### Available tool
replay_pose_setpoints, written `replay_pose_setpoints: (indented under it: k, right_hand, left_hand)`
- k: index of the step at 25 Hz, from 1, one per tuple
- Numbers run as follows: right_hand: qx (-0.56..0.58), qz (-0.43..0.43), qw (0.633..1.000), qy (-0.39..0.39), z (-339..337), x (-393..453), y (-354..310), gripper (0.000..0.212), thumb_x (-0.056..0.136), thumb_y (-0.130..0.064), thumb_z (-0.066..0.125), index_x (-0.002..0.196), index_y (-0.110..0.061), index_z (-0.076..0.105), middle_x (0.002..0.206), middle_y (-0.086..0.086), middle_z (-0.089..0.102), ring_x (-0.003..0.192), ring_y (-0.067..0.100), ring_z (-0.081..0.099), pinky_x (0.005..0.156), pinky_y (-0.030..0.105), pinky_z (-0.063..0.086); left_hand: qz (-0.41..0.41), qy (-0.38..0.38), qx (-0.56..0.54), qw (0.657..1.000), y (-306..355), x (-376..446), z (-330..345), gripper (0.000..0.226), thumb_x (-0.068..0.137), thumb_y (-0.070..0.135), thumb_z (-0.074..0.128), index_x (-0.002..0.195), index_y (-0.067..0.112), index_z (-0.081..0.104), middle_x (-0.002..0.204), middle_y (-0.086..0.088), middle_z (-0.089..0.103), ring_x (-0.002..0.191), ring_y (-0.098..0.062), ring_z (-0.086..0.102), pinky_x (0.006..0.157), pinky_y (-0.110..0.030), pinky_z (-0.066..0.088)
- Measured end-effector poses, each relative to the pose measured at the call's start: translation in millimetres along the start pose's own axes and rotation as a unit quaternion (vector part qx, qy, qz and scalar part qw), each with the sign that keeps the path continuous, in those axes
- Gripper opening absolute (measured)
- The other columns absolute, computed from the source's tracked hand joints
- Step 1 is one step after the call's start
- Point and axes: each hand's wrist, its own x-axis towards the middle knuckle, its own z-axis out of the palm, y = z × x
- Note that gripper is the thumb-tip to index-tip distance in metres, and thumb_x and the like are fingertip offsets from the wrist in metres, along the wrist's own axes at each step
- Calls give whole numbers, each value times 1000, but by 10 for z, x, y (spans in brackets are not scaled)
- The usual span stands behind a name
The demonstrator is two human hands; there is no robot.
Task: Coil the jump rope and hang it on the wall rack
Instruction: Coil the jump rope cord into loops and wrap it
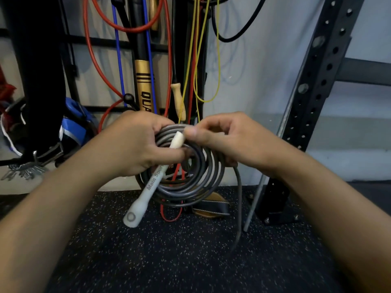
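A grey jump rope is wound into several loops between my hands, in front of the wall. Its white handle slants down to the left across the coil, printed lettering facing up. My left hand grips the coil's left side together with the handle. My right hand pinches the coil's upper right, thumb near the handle's top end. A loose grey tail hangs from under my right hand toward the floor. The wall rack of black bars is above and to the left.
Red, blue, yellow and black ropes hang on the wall rack, along with a gold and black bat and a wooden handle. A perforated black steel upright stands at right. Speckled black rubber floor lies below.
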Motion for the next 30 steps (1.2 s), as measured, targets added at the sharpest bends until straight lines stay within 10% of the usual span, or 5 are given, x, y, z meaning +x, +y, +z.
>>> replay_pose_setpoints:
  k: [8,15,20,24,30]
  right_hand:
    - [176,41,978,108,102,7,328,98,80,-86,33,106,3,66,101,41,58,43,14,36,46,28,30]
    - [394,55,911,107,922,-74,258,89,46,-92,66,97,-19,66,55,-7,53,49,8,46,52,23,37]
    - [419,132,870,224,980,-22,114,56,81,-56,75,101,-3,76,94,12,82,89,27,80,84,43,64]
    - [404,87,869,271,735,23,44,35,97,-30,66,68,-11,64,44,-7,56,37,4,52,46,24,43]
    - [261,62,938,220,292,94,159,34,98,-27,65,69,-12,54,43,-7,38,35,7,33,39,23,28]
  left_hand:
    - [-169,267,-480,818,-46,82,298,31,80,48,78,75,23,63,73,0,56,79,-22,53,80,-43,47]
    - [-277,410,-611,618,285,67,658,27,90,48,71,82,23,66,85,-3,67,88,-26,73,88,-50,61]
    - [-245,362,-608,663,444,-19,841,31,91,43,71,99,13,72,93,-8,82,89,-25,79,83,-42,64]
    - [-221,298,-627,685,351,26,864,36,84,40,78,105,11,72,107,-17,79,100,-28,77,90,-43,61]
    - [-105,231,-592,765,108,72,475,59,72,34,80,127,20,65,103,6,80,94,-13,75,85,-35,57]
